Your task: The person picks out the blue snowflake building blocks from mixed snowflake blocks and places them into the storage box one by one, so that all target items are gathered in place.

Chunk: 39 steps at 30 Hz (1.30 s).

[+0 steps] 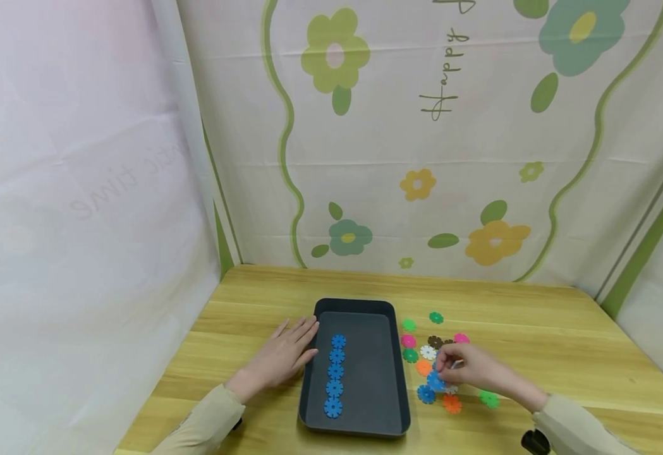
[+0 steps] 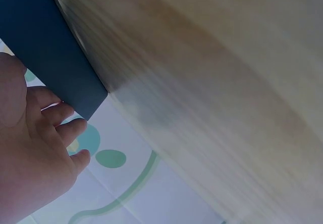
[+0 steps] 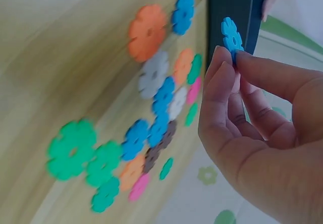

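Between thumb and index finger my right hand [image 1: 468,368] pinches a blue notched plastic disc [image 3: 231,36], a snowflake building piece, held above the scattered pieces right of the tray. In the right wrist view the disc stands nearly upright at the fingertips. A dark grey rectangular tray [image 1: 368,373] lies on the table. Along its left part runs a column of several blue discs [image 1: 335,371], set edge to edge. With fingers extended, my left hand [image 1: 280,360] rests at the tray's left rim, fingertips touching it; the left wrist view shows the fingers against the tray's outer wall [image 2: 60,57].
Loose discs lie right of the tray: a blue one [image 1: 426,394], an orange one [image 1: 452,404], a green one [image 1: 488,399], a pink one [image 1: 408,341], plus white and brown ones. Patterned curtains [image 1: 377,139] stand behind the wooden table [image 1: 268,291] and at its sides.
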Tool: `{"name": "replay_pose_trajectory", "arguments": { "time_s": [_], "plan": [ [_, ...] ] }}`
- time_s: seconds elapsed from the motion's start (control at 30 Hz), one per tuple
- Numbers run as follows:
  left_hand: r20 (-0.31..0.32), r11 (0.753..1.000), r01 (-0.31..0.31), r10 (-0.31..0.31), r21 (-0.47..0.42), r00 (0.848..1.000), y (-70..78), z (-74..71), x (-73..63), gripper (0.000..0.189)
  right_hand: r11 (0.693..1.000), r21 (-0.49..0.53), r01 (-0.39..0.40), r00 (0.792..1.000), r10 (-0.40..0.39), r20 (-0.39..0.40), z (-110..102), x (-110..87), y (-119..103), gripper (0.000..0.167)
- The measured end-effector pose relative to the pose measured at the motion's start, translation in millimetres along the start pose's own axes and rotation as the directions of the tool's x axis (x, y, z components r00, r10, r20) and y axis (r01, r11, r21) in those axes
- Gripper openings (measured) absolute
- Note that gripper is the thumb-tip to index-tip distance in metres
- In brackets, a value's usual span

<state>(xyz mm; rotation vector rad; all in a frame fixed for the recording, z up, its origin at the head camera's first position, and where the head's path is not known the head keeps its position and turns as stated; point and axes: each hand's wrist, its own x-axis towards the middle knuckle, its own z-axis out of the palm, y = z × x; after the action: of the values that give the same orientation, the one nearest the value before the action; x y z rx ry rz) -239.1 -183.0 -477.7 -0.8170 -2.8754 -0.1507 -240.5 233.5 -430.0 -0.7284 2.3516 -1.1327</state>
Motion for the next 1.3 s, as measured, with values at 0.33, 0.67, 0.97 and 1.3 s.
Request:
{"name": "replay_pose_trajectory", "arguments": {
  "time_s": [0.33,0.67,0.97,1.3],
  "plan": [
    [-0.003,1.000,-0.006,0.006,0.014,1.000,-0.6,0.1,1.1,0.060,1.000,0.022,0.015,1.000,-0.015,-0.008,11,20.1,-23,0.012],
    [0.011,1.000,-0.003,0.003,0.003,1.000,0.9,-3.3,2.2,0.060,0.997,0.033,0.067,0.997,-0.069,0.039,27,39.3,-36,0.011],
    [0.001,1.000,-0.006,0.006,0.002,1.000,0.8,-4.4,3.1,0.060,0.994,0.072,0.087,0.990,-0.094,0.102,45,54.5,-48,0.008],
    [0.010,1.000,-0.001,0.001,0.027,1.000,0.1,0.4,0.8,0.060,0.985,-0.093,0.143,0.985,-0.132,0.110,70,69.0,-56,0.005]
  ]
}}
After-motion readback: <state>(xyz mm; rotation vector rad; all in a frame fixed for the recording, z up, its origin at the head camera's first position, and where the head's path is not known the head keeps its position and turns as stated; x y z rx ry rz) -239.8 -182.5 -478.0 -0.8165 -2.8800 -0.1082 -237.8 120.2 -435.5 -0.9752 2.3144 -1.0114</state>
